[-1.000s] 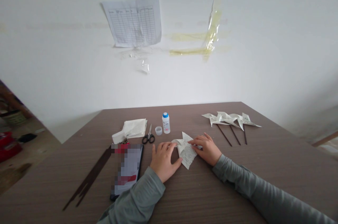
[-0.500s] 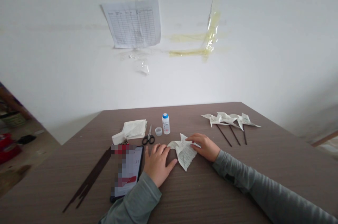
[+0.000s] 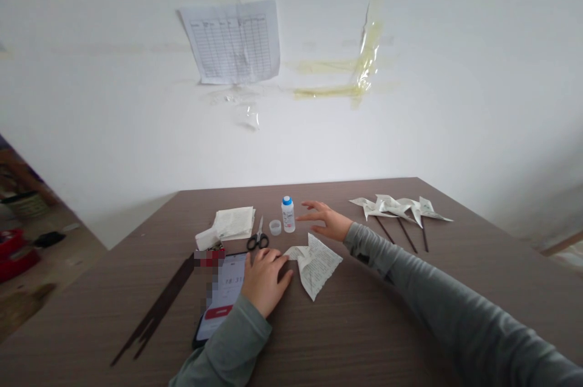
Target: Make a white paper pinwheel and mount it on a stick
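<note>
A partly folded paper pinwheel (image 3: 315, 265), printed with text, lies on the brown table (image 3: 346, 338) in front of me. My left hand (image 3: 265, 277) rests flat on the table at its left, fingertips at the tip of a paper blade. My right hand (image 3: 328, 221) is raised above the table with its fingers apart, holding nothing. Its fingertips point left, close to a white glue bottle (image 3: 288, 220) with a blue cap. Left of the bottle are a small clear plastic cup (image 3: 275, 228) and scissors with black handles (image 3: 258, 240).
Finished paper pinwheels (image 3: 401, 208) on dark sticks lie at the back right. A stack of paper squares (image 3: 234, 223) sits at the back left. Dark sticks (image 3: 159, 308) and a phone (image 3: 221, 299) lie on the left. A white wall (image 3: 319, 150) stands behind the table.
My right hand has let go of the paper pinwheel and moved up and away toward the glue bottle. The pinwheel has shifted slightly; my left hand stays beside it.
</note>
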`<state>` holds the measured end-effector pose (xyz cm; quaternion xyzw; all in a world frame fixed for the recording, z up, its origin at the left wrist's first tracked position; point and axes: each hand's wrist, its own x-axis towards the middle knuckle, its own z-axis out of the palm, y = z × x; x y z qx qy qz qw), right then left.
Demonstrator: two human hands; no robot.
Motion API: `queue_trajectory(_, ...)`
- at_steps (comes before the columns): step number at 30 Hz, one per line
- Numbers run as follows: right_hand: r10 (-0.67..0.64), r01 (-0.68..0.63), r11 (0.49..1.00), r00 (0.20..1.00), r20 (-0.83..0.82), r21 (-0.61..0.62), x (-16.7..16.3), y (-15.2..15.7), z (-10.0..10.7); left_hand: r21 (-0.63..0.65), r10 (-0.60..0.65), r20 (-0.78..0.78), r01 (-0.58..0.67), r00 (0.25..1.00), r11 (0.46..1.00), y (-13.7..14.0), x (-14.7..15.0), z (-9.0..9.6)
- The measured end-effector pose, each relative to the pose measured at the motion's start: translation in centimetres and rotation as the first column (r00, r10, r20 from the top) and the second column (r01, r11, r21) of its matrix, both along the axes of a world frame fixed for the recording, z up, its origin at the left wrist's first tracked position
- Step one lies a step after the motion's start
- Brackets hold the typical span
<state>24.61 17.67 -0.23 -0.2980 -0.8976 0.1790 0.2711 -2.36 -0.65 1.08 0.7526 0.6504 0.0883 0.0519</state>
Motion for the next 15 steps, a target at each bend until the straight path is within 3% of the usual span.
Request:
queue_trajectory(7,0.063,-0.063,0.997,0.998,0.008,-0.052,-2.9,2.1,-0.8,-0.046,0.007,0.012,-0.007,1.000,0.999,0.0,-0.2,0.7)
queue_trajectory(15,0.095,-0.101,0.989,0.994,-0.050,-0.113,-4.7,2.6,-2.3,-0.010,-0.010,0.012,0.010,1.000,1.000,0.3,-0.6,0.4)
